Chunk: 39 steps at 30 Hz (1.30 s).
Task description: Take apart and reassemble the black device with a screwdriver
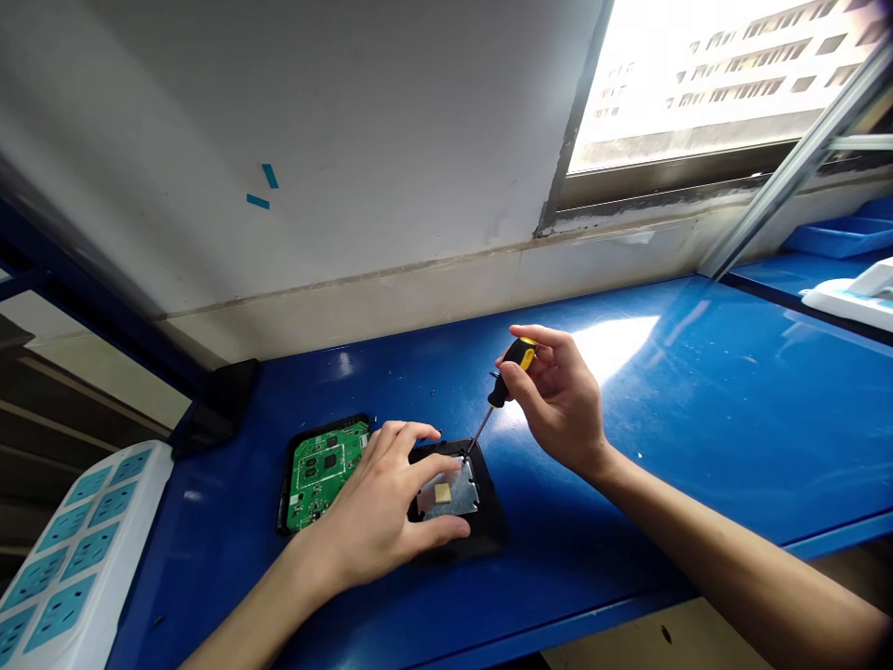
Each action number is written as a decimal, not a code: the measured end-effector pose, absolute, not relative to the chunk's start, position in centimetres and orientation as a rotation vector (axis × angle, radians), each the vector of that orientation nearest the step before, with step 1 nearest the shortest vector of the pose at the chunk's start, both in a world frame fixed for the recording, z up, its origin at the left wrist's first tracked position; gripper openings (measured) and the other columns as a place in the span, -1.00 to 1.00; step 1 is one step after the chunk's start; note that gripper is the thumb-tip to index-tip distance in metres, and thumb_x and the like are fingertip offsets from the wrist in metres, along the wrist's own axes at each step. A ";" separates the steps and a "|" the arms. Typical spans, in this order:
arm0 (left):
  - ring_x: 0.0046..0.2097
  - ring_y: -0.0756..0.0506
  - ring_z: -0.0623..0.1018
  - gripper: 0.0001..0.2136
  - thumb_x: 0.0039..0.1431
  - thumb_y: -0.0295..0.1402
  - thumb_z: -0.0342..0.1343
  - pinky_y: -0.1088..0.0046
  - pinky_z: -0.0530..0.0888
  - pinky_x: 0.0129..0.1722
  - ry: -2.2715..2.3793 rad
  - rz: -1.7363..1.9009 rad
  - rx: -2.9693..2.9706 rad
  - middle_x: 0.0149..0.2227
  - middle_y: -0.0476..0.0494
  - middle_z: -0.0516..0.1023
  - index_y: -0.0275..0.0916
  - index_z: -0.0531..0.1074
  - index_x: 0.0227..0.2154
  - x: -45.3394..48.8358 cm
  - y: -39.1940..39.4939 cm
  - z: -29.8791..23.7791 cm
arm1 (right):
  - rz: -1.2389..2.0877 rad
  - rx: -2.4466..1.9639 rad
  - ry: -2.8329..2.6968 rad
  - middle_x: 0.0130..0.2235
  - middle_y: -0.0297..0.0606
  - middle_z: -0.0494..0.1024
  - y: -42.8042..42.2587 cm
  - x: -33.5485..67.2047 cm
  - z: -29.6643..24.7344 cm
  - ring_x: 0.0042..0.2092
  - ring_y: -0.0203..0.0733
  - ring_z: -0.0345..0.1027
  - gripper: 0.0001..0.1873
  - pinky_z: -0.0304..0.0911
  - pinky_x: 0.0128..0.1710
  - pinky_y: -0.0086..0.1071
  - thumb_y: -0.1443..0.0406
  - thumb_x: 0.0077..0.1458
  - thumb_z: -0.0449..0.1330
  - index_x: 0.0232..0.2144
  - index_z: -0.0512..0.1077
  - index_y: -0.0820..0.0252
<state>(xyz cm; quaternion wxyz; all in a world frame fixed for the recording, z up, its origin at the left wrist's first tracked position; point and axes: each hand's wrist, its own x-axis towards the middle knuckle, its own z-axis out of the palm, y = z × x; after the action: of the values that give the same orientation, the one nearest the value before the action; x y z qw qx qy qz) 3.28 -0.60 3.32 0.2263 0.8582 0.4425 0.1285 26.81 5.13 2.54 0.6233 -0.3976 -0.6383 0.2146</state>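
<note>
A small black case lies on the blue bench with a silver metal plate inside it; a small tan square sits on the plate. My left hand grips the case from the left, thumb on its near edge and fingers curled over its far edge. My right hand pinches a screwdriver with a black and yellow handle, tilted, its tip touching the plate's far corner. To the left lies another black case half holding a green circuit board, partly hidden by my left hand.
A white power strip with blue sockets sits at the bench's left end. A dark object rests at the back left by the wall. White devices and a blue tray lie on the neighbouring surface at the right, behind a metal rail.
</note>
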 end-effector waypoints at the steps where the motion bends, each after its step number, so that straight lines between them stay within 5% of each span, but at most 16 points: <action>1: 0.27 -0.35 0.24 -0.63 0.16 -0.12 0.39 -0.03 0.33 0.25 1.224 0.350 2.368 0.24 -0.10 0.30 0.09 0.52 0.01 3.3 -0.6 3.3 | 0.491 -0.911 -1.464 -0.28 -0.33 0.55 5.1 26.8 2.5 -0.29 -0.21 0.54 -0.64 0.51 -0.32 -0.29 0.19 0.25 0.24 0.07 0.35 0.05; 15: 0.30 -0.39 0.21 -0.54 0.17 0.02 0.35 -0.12 0.32 0.25 1.238 0.309 2.382 0.27 -0.12 0.28 0.14 0.48 0.11 3.4 -0.5 2.8 | 0.498 -0.898 -1.478 -0.29 -0.35 0.54 5.1 26.8 2.5 -0.34 -0.25 0.52 -0.64 0.51 -0.36 -0.34 0.21 0.25 0.24 0.07 0.37 0.05; 39: 0.28 -0.37 0.22 -0.56 0.18 -0.07 0.37 -0.22 0.22 0.31 1.267 0.285 2.451 0.23 -0.10 0.30 0.11 0.47 0.09 3.8 -0.8 2.7 | 0.474 -0.855 -1.487 -0.29 -0.37 0.54 5.3 26.8 2.2 -0.35 -0.30 0.52 -0.63 0.52 -0.36 -0.37 0.26 0.25 0.26 0.09 0.37 0.07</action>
<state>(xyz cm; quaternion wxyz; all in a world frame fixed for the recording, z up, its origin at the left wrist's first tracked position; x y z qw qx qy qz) 3.78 -0.81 2.75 0.1830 0.8687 0.4491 0.1010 26.83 5.34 2.21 0.6295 -0.3735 -0.6492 0.2067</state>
